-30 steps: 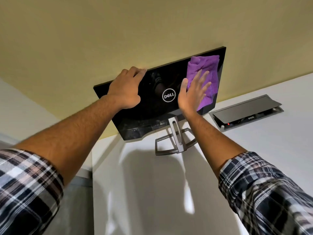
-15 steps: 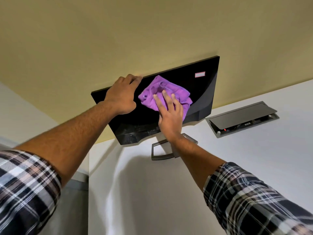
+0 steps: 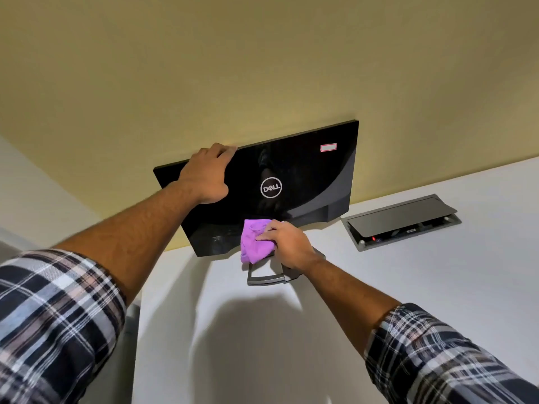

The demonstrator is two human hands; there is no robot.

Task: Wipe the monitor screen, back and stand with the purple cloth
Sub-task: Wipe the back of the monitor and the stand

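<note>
The black monitor (image 3: 306,176) stands on the white desk with its glossy back and round logo facing me. My left hand (image 3: 208,173) grips its top edge near the left corner, fingers curled over the rim. The purple cloth (image 3: 254,242) is bunched at the bottom middle of the back, just above the stand. My right hand (image 3: 287,243) holds the cloth there, fingers curled round it. The grey metal stand (image 3: 267,277) shows below the cloth, its neck hidden behind my right hand and the cloth.
A grey cable box (image 3: 402,221) with its lid propped open is set into the white desk (image 3: 408,287) right of the monitor. A yellow wall (image 3: 233,68) rises directly behind the monitor. The desk's left edge runs down past my left forearm.
My right hand has swept the cloth from the upper right of the back, across the middle, down to the bottom edge by the stand. The logo is uncovered again. My left hand kept its grip.
</note>
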